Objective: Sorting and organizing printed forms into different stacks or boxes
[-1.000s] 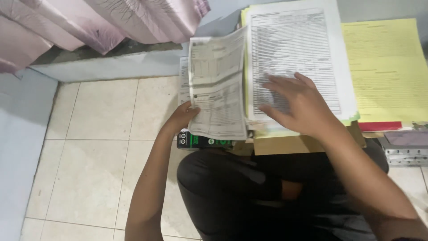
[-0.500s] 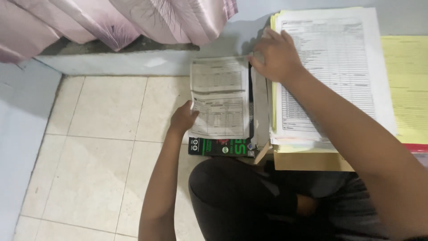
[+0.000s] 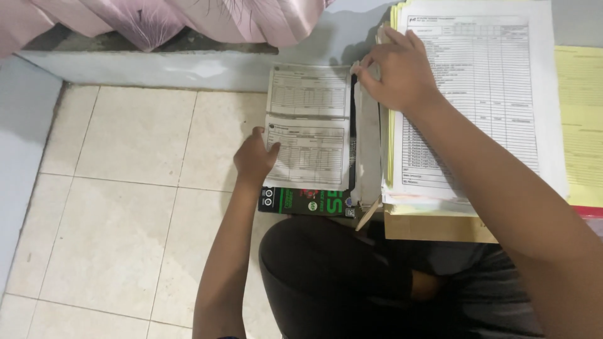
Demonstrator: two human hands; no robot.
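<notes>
Left hand [image 3: 254, 157] lay open on printed forms [image 3: 308, 129] — right hand [image 3: 396, 75] pinched, apparently, a sheet edge (tall paper stack [image 3: 483, 107] remained unsorted).

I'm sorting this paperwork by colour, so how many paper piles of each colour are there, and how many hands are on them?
White paper piles: 2, the small forms and the big stack
Yellow paper piles: 1
Hands: 2, left and right
Total: 5

Head camera, steeply downward, close over floor [image 3: 125, 220].
</notes>
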